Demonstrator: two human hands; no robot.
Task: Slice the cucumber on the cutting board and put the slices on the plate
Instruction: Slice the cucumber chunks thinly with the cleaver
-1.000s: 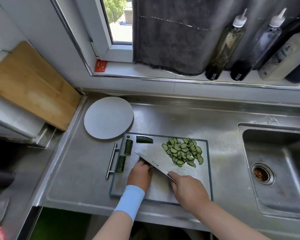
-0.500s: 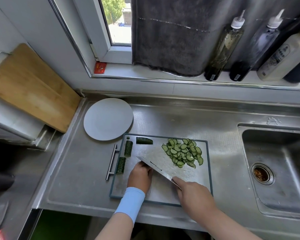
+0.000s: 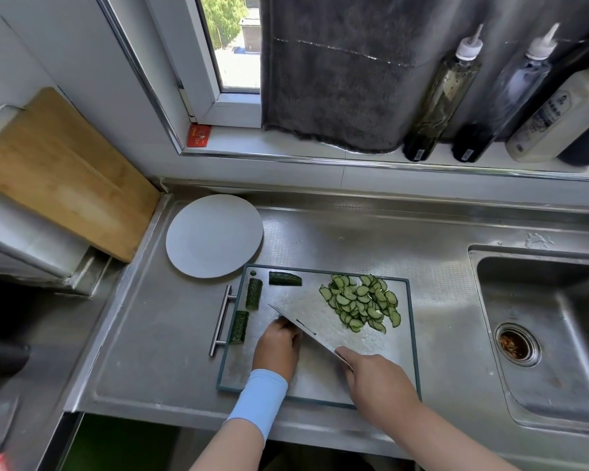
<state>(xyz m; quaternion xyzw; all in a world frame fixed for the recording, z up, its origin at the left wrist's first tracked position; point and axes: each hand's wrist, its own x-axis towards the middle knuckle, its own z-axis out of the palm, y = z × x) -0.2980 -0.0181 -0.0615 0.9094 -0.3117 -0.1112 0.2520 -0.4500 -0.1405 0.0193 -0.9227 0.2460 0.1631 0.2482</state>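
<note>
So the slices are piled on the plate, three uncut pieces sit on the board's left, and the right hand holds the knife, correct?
No. The head view shows the slices piled on the cutting board, not on the plate. The three uncut pieces and the right hand holding the knife are as you say.

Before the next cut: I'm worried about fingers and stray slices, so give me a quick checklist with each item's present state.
1. Right hand grips the knife by its handle: ok.
2. Left hand fingertips tucked away from the blade: cannot tell; the knuckles sit against the blade and hide them.
3. Piece being cut held steady under the left hand: cannot tell, hidden.
4. Slices piled clear of the blade on the cutting board: ok.
5. Plate bare and close to the board's far left corner: ok.
6. All cucumber sliced: not ok; three cucumber pieces lie uncut.
</note>
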